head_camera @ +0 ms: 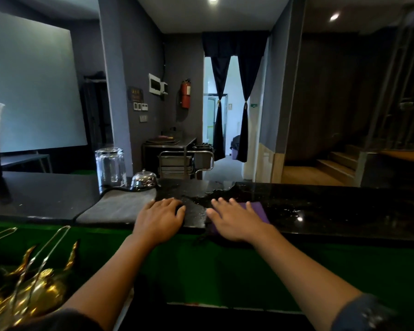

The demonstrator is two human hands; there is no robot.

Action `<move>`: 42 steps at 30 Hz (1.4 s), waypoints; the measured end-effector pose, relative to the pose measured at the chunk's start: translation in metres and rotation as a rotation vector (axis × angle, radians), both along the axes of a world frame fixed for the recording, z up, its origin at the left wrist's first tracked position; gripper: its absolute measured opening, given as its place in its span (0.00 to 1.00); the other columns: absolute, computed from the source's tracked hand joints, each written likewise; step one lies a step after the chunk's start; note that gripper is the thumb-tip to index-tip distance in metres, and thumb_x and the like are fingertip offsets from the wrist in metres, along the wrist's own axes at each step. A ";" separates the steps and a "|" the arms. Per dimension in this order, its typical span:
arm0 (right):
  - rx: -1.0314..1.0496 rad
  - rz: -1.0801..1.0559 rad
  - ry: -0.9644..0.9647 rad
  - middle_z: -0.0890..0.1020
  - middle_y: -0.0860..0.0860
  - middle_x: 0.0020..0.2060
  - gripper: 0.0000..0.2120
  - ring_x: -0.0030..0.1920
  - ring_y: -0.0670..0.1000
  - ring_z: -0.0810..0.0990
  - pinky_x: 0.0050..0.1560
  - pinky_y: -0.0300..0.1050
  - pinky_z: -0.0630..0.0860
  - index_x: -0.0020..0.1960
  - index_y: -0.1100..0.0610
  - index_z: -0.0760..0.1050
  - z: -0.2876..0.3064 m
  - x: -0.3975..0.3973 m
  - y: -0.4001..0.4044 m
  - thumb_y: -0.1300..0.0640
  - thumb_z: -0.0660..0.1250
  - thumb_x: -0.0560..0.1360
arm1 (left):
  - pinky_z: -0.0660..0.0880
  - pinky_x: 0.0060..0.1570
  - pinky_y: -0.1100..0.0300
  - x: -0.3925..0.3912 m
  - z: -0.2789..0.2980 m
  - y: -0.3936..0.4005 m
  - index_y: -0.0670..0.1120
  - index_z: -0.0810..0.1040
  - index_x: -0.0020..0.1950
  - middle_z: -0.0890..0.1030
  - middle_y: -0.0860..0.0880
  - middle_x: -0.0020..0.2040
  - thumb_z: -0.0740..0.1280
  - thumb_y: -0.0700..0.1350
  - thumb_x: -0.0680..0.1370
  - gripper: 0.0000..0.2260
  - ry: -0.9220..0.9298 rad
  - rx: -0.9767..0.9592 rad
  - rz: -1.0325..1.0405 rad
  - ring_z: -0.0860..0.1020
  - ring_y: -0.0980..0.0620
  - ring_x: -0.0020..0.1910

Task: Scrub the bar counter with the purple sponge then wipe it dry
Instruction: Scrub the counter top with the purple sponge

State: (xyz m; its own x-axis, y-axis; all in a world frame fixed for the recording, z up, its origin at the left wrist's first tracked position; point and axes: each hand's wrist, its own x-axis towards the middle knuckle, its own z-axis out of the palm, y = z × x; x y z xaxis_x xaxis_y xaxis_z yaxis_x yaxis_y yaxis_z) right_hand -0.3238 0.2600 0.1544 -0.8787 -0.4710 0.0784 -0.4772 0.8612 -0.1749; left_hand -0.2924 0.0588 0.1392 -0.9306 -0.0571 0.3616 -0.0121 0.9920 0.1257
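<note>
Glossy black counter, flat purple sponge

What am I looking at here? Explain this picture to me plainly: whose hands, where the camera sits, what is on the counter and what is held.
There is no machine here. A person wears a wide-angle camera on the head, so the single picture looks forward and down along both arms.

The dark surface is a bar counter, wet in the middle. The right hand lies flat with straight fingers on a purple sponge, pressing it to the counter rather than gripping it. The left hand rests flat on the counter edge and holds nothing.

Left of the hands lies a grey cloth. Behind it stand upturned glasses and a shiny metal bell. Gold-coloured items sit low on the left, too blurred to name.
</note>
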 end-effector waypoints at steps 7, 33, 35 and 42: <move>0.023 0.044 -0.049 0.47 0.45 0.77 0.31 0.76 0.53 0.43 0.68 0.66 0.35 0.77 0.44 0.46 -0.004 -0.013 -0.016 0.34 0.40 0.77 | 0.56 0.70 0.51 -0.016 0.010 0.011 0.49 0.60 0.73 0.62 0.46 0.75 0.49 0.58 0.79 0.24 -0.216 0.024 0.032 0.60 0.45 0.73; 0.018 0.047 -0.043 0.48 0.44 0.77 0.30 0.76 0.55 0.45 0.68 0.67 0.36 0.75 0.37 0.48 -0.001 -0.021 0.046 0.30 0.41 0.75 | 0.50 0.72 0.54 0.004 0.010 0.020 0.59 0.56 0.74 0.54 0.53 0.77 0.46 0.64 0.78 0.25 -0.191 0.007 0.070 0.54 0.52 0.75; 0.037 -0.069 -0.038 0.48 0.44 0.77 0.30 0.76 0.55 0.46 0.69 0.66 0.38 0.75 0.36 0.47 -0.001 -0.033 0.099 0.30 0.41 0.75 | 0.50 0.72 0.54 0.005 0.010 0.022 0.59 0.56 0.74 0.55 0.53 0.77 0.47 0.63 0.78 0.25 -0.189 0.014 0.066 0.54 0.52 0.75; 0.023 -0.670 -0.055 0.49 0.51 0.78 0.30 0.76 0.60 0.46 0.68 0.69 0.39 0.76 0.42 0.49 -0.001 -0.056 0.226 0.34 0.42 0.76 | 0.52 0.72 0.51 0.002 0.006 0.030 0.58 0.59 0.74 0.57 0.53 0.76 0.47 0.62 0.79 0.24 -0.140 -0.004 0.118 0.56 0.50 0.75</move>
